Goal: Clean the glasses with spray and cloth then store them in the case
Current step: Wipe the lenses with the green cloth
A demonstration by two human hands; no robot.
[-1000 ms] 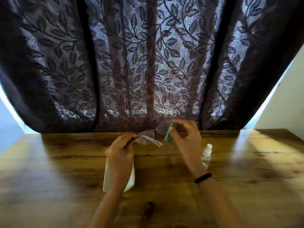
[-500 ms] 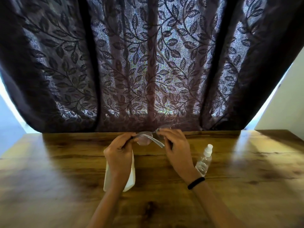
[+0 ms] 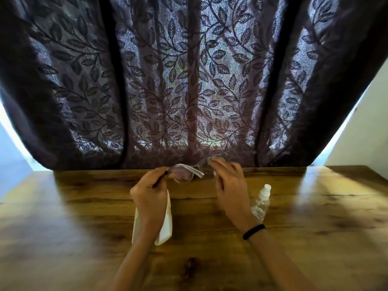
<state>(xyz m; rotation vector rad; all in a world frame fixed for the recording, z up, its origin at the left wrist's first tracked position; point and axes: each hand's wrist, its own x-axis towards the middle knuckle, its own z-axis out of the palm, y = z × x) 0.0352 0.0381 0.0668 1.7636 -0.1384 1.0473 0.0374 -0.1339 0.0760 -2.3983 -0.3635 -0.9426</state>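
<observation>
Left hand (image 3: pixel 150 193) grips the glasses (image 3: pixel 184 175) by one end; right hand (image 3: pixel 230 185) pinches the other; the green cloth it held earlier no longer shows.

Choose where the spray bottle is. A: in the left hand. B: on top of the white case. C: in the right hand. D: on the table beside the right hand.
D: the spray bottle sits on the table just right of the right hand; that hand and the left hand grip the glasses.
</observation>
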